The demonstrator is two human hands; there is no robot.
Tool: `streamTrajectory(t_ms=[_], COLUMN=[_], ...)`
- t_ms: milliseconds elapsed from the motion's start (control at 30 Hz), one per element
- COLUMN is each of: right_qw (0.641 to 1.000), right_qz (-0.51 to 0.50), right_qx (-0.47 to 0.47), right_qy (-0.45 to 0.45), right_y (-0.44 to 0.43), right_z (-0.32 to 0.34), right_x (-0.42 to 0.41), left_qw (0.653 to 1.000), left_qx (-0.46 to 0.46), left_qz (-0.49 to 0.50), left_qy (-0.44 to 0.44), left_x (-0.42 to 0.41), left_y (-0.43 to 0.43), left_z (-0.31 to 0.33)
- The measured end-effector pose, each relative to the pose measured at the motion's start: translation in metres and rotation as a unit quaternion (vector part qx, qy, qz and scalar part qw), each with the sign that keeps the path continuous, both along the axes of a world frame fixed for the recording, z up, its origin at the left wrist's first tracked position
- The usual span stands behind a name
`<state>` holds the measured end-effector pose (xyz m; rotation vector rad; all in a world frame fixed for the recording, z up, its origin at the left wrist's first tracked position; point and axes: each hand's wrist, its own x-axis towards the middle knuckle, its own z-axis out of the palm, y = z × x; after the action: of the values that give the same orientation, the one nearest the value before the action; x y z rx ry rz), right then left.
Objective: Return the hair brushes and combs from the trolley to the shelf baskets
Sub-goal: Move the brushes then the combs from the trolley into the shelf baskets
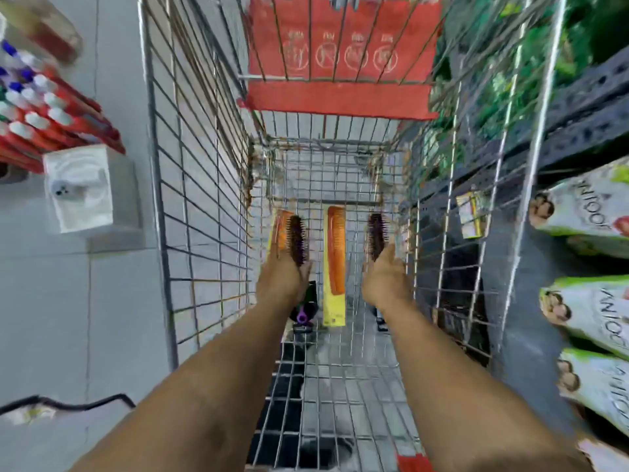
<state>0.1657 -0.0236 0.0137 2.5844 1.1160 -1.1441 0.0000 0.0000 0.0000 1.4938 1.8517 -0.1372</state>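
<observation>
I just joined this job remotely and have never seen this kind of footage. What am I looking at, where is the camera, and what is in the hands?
There is no machine here. One camera sits on a person's head and looks down, so the two bare arms reaching forward are their own. Below them is a wire trolley with a red flap at its far end.

The left hand grips a dark bristled hair brush together with an orange comb. The right hand is closed on a second hair brush. Between the hands, a long orange comb on a yellow card lies on the trolley floor. A dark item with a purple end lies below the left hand; I cannot tell what it is.

Store shelves stand on the right. No shelf baskets show.
</observation>
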Motion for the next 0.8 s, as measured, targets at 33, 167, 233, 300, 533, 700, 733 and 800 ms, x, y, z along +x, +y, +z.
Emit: streamTrajectory(t_ms=[33, 167, 233, 300, 533, 700, 733, 800], right_qw=[1.0, 0.995, 0.993, 0.993, 0.992, 0.994, 0.994, 0.992], right_qz=[-0.008, -0.095, -0.11, -0.107, -0.109, -0.085, -0.084, -0.075], right_qx=[-0.013, 0.003, 0.021, 0.045, 0.044, 0.03, 0.043, 0.078], right_qy=[-0.008, -0.024, -0.023, -0.025, -0.039, -0.06, -0.058, -0.058], right_y=[0.001, 0.001, 0.003, 0.004, 0.008, 0.009, 0.008, 0.003], right_z=[-0.004, -0.035, -0.043, -0.048, -0.036, 0.0, 0.009, 0.031], right_x=[0.0, 0.006, 0.008, 0.008, 0.005, 0.002, 0.0, -0.002], left_qw=[1.0, 0.996, 0.995, 0.993, 0.991, 0.992, 0.991, 0.989], left_qx=[-0.015, -0.038, -0.03, -0.023, -0.025, 0.005, 0.011, 0.033], left_qz=[0.02, 0.077, 0.098, 0.112, 0.131, 0.124, 0.127, 0.131], left_qy=[0.002, 0.013, 0.02, 0.024, 0.006, -0.024, -0.033, -0.058], left_x=[0.0, 0.006, 0.006, 0.006, 0.003, 0.004, 0.005, 0.007], left_y=[0.0, 0.0, 0.001, 0.003, 0.003, 0.001, 0.0, -0.002], left_z=[-0.006, -0.026, -0.03, -0.033, -0.028, -0.009, -0.003, 0.013])
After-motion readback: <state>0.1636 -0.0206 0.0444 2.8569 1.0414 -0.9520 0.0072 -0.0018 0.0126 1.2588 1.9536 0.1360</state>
